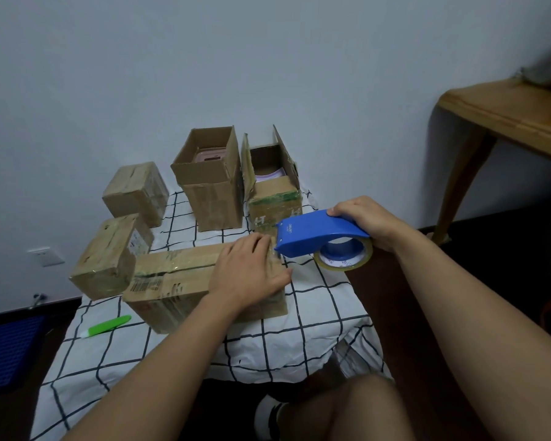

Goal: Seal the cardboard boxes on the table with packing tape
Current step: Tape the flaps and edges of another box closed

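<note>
Box in hand: long flat cardboard box [178, 281] lies near the counter's [315, 329] middle, clear tape already shining along its top seam.
Left hand: left hand [248, 268] lies flat on the right end of that box, fingers [277, 276] straight and spread, pressing down.
Right hand: right hand [363, 221] grips the rear of the blue tape dispenser [315, 233], fingers curled over its shell; the clear tape roll [344, 257] hangs under it.
Dispenser position: its front edge sits just beside the box's right end, close to the left fingertips. Whether a strip joins it to the box, cannot tell.
Other boxes: two closed, taped boxes [109, 256] by the left edge; two open-topped boxes [210, 176] at the far edge, not yet sealed.
Also present: green pen-like object [109, 325] near the left front edge.
Risk 1: the cutter is close to the left fingertips; a sharp pull to tear could nick them.
Risk 2: a slack tail may fold back and wrinkle if not pressed down.
Risk 3: the cloth cover could let the box slide under pull.
</note>
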The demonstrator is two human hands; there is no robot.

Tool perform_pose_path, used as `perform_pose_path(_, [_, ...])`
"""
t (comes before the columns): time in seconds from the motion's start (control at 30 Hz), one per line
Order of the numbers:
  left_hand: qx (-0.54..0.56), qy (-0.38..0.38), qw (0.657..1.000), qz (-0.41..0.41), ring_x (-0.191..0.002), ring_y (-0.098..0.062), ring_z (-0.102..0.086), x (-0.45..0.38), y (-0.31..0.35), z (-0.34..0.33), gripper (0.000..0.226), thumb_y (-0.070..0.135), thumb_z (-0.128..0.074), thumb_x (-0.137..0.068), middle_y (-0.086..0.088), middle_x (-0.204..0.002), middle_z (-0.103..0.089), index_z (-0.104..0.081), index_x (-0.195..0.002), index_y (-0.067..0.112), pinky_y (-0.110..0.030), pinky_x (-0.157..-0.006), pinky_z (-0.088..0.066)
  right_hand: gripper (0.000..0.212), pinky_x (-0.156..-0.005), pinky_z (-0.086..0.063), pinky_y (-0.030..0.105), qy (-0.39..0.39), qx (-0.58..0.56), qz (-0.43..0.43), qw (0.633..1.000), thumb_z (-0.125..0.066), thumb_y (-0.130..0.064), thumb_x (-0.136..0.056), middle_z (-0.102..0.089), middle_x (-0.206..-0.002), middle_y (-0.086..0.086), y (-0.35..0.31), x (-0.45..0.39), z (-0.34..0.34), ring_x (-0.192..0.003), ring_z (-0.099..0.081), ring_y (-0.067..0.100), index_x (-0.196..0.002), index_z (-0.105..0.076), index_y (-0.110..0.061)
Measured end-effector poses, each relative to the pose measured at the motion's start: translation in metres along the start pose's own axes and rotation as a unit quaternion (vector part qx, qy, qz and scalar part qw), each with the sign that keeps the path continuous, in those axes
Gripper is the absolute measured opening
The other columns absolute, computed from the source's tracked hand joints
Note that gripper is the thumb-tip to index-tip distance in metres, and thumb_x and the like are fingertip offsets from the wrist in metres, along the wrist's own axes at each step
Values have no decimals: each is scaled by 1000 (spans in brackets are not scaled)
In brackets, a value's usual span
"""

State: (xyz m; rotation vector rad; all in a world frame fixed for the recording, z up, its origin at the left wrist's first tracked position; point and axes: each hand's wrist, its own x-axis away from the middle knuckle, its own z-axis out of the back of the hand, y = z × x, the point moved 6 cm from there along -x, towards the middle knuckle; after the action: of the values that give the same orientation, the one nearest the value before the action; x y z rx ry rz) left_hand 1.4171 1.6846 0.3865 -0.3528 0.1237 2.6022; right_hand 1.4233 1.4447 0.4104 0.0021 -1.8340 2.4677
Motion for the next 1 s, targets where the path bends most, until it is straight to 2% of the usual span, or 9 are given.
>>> perform_pose_path(0.07, [-1, -10, 1000, 1, -134, -15, -37, 0, -2, -2, 87, 80, -28, -78, 5, -146, -42, -38, -145, 25, -38, -110, -29, 25, -63, -44, 27, 1, -11, -10, 1000, -66, -26, -90, -68, -70, 0, 9, -1, 0, -64, -61, 14, -77, -72, -6])
perform_pose_path(0.37, [4, -56, 998, 1, -139, -16, -23, -3, -5, -11, 92, 83, -18, -79, 3, -152, -29, -15, -155, 30, -40, -114, -18, 23, -59, -50, 25, 11, -74, -43, 996, -63, -26, -93, -68, -69, 5, 44, 1, 3, -64, -62, 16, -81, -74, -10])
perform_pose_path(0.57, [5, -63, 998, 1, -143, -16, -19, -2, -6, -11, 91, 82, -18, -80, 4, -156, -24, -14, -155, 30, -40, -116, -13, 22, -65, -49, 31, 34, -123, -56, 990, -63, -23, -92, -67, -73, 10, 67, 6, 6, -69, -61, 22, -79, -73, -9])
perform_pose_path(0.67, [0, -64, 998, 1, -146, -16, -15, -1, -5, -12, 89, 80, -18, -82, 5, -161, -19, -13, -155, 29, -41, -118, -9, 22, -70, -48, 36, 63, -133, -65, 987, -70, -30, -80, -68, -73, 11, 80, 15, 21, -71, -62, 26, -76, -73, -9])
perform_pose_path(0.73, [-2, -64, 998, -6, -148, -14, -13, -1, -3, -12, 87, 79, -16, -84, 6, -162, -17, -13, -155, 29, -40, -120, -6, 21, -65, -49, 32, 71, -124, -65, 988, -71, -30, -79, -69, -70, 9, 82, 17, 27, -66, -63, 21, -72, -73, -10])
perform_pose_path(0.87, [16, -26, 999, -44, -145, -12, -25, 3, 3, -6, 75, 78, -26, -87, 9, -158, -28, -30, -148, 33, -37, -120, -11, 28, -50, -42, 20, 75, -58, -33, 995, -66, -21, -91, -59, -60, -1, 72, 15, 26, -54, -54, 8, -65, -65, -12])
perform_pose_path(1.0, [17, -28, 996, -78, -140, -15, -33, 7, 6, -4, 71, 78, -22, -88, 7, -156, -34, -43, -139, 34, -36, -114, -27, 30, -50, -41, 19, 68, -44, -26, 996, -63, -22, -93, -57, -59, -2, 71, 18, 27, -54, -52, 8, -65, -62, -12])
